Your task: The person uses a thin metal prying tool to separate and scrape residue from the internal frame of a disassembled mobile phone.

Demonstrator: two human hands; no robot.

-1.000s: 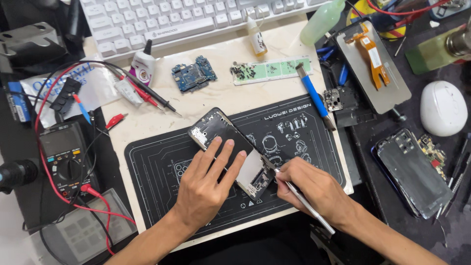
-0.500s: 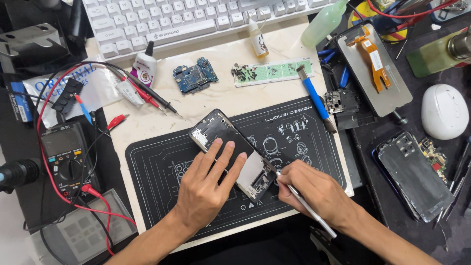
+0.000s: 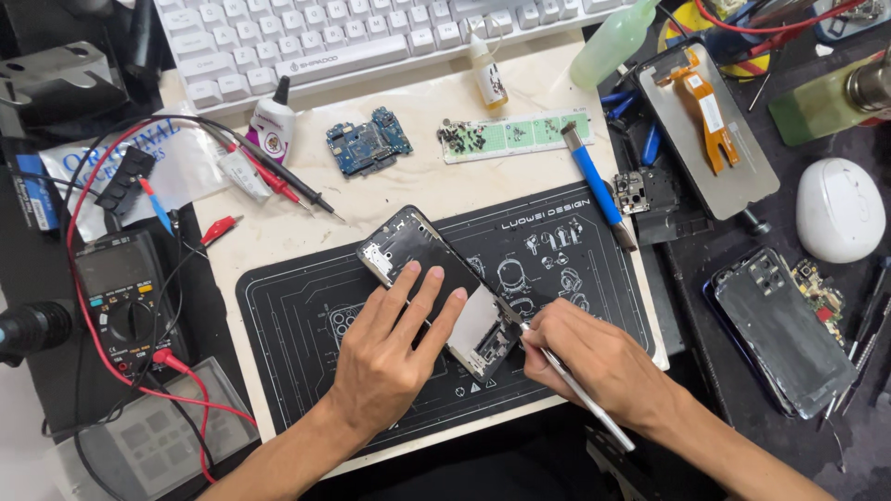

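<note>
Head camera looks down on a cluttered repair bench. Left hand (image 3: 388, 357) lies flat on an opened phone (image 3: 436, 288), fingers spread and extended, pressing it down, not curled around anything. Phone lies tilted on a black work mat (image 3: 297, 306), about mid-frame, its inner frame facing up. Right hand (image 3: 594, 362) has fingers closed on a thin metal tool (image 3: 580, 390), held like a pen, tip touching the phone's lower right edge. Beyond the mat: blue circuit board (image 3: 368, 144), green parts strip (image 3: 510, 134), blue-handled tool (image 3: 596, 186), white keyboard (image 3: 353, 37). Multimeter (image 3: 121, 297) sits left with red leads; white mouse (image 3: 840, 209) is far right.
</note>
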